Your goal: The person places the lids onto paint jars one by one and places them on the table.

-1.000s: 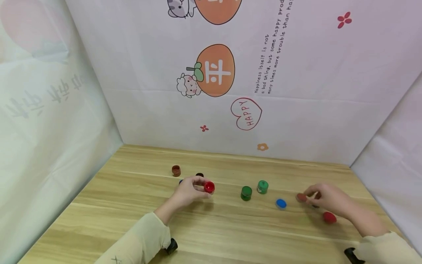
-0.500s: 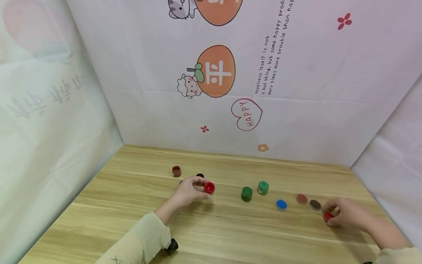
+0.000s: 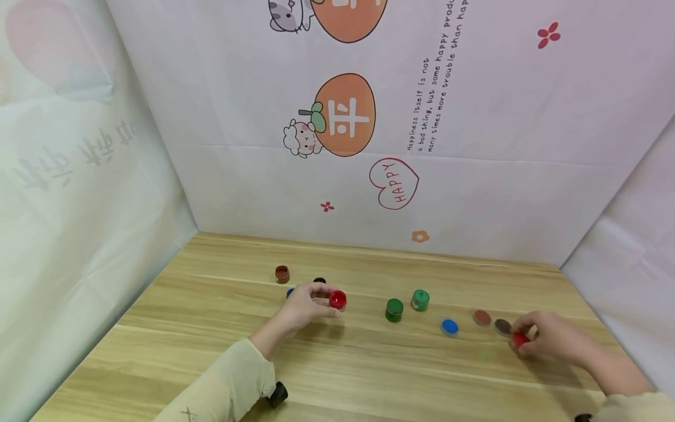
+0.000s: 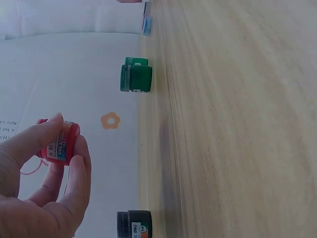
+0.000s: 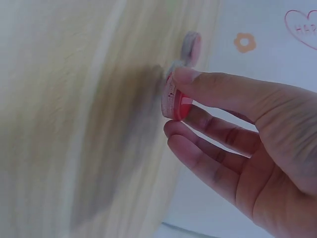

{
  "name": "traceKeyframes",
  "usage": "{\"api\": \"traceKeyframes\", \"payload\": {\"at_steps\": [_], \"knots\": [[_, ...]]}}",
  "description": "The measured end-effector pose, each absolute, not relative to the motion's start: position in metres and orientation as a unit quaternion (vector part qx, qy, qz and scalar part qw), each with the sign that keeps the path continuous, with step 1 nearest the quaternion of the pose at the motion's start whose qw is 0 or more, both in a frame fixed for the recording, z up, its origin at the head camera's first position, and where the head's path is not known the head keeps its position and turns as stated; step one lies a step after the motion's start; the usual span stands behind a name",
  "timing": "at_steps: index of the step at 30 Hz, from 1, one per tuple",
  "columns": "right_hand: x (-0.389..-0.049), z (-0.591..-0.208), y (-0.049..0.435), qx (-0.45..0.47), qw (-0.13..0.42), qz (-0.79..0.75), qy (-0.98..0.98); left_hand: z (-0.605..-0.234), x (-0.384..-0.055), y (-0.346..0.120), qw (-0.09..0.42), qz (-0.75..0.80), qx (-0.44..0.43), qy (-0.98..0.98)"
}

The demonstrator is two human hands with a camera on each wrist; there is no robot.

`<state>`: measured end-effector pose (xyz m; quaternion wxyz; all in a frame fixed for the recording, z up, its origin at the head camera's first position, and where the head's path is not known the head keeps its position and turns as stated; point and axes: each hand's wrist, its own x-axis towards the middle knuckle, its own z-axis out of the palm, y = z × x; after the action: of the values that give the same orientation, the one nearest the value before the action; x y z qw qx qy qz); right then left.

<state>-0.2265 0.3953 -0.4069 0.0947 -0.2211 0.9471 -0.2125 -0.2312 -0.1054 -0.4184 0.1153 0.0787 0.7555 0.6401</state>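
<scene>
Over the middle of the table, my left hand [image 3: 302, 309] grips a small red paint jar [image 3: 338, 301] with its top uncovered. In the left wrist view the labelled side of the jar [image 4: 58, 145] shows between thumb and fingers. Far to the right, my right hand [image 3: 559, 340] pinches a red lid [image 3: 520, 341] by its edge. The right wrist view shows that lid [image 5: 172, 96] standing on edge between thumb and fingers, close to the wood. Just left of it on the table lie a dark brown lid [image 3: 503, 327] and a reddish-brown lid [image 3: 482, 317].
Two green jars, a dark one [image 3: 394, 310] and a lighter one [image 3: 420, 300], stand between the hands. A blue lid [image 3: 450, 327] lies nearby. Behind my left hand are an uncovered brown jar [image 3: 282, 274], a dark jar [image 3: 319, 281] and a partly hidden blue jar [image 3: 289, 292].
My right hand has left the reddish-brown lid, moved right, and taken hold of the red lid, now shifted slightly left. The left hand with the red jar has barely moved.
</scene>
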Motion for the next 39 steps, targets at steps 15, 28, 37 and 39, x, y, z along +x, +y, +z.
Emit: {"api": "traceKeyframes", "payload": {"at_steps": [15,28,37,39], "knots": [[-0.232,-0.374,0.341,-0.244,0.079,-0.204,0.945,-0.419,-0.23,-0.098,0.118,0.632,0.074,0.763],[-0.242,-0.343,0.273,-0.273,0.056,-0.207,0.938,-0.425,-0.228,-0.089,0.125,0.62,0.094,0.769],[-0.249,-0.334,0.239,-0.313,0.043,-0.217,0.924,-0.426,-0.227,-0.083,0.142,0.626,0.12,0.758],[-0.249,-0.331,0.232,-0.316,0.047,-0.22,0.922,-0.425,-0.227,-0.082,0.145,0.626,0.122,0.757]]}}
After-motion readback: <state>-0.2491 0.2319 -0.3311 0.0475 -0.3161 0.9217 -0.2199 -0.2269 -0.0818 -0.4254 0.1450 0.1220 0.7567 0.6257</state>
